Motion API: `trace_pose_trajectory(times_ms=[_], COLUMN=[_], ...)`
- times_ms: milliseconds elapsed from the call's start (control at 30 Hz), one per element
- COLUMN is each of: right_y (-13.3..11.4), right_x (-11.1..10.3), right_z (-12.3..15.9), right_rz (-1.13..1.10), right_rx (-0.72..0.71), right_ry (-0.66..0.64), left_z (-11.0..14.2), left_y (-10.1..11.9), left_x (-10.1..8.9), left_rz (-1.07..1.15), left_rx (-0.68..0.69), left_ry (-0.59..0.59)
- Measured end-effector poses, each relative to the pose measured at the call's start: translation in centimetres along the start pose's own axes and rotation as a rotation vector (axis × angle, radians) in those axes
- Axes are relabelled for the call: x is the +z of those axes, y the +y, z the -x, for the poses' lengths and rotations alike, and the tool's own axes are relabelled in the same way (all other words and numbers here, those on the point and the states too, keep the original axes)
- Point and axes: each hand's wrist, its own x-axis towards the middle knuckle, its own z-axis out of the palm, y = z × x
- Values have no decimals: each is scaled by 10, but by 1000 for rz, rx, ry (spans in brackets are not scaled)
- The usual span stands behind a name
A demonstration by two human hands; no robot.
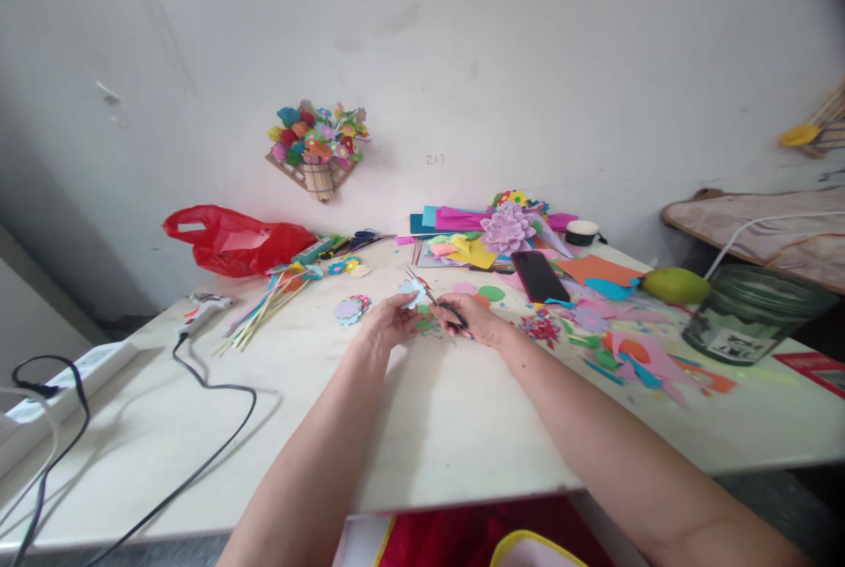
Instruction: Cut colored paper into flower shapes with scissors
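Over the middle of the white table, my left hand [388,322] is closed on a light blue flower cutout [413,290], pinched by its edge. My right hand [476,320] is wrapped round the dark handles of a pair of scissors [452,312]. The blades point up and left, beside the flower; whether they touch it I cannot tell. Under the hands lie small coloured scraps [426,323]. Left of them rests a small stack of scalloped flower cutouts [352,310], lilac on top. A green paper circle [491,293] lies just beyond my right hand.
At left are a glue gun [209,312] with a trailing cord, a power strip [79,380], sticks [268,312] and a red plastic bag [241,241]. Rightward lie a phone [540,276], coloured scraps [650,360], a green fruit-like object [674,285] and a glass jar [745,320].
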Motion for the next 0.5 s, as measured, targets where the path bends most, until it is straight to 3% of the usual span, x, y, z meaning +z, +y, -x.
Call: trace_pose_trajectory(times_ms=[233,500], right_y=[-1,6], right_x=[-4,-6], right_z=[3,0], right_rz=[1,-63], right_rx=[-17,-25], right_ry=[-63,-104], left_z=[2,12], left_y=[2,-2], left_x=[-7,7], left_rz=[26,96], left_rx=[3,92], left_ry=[-150,-76])
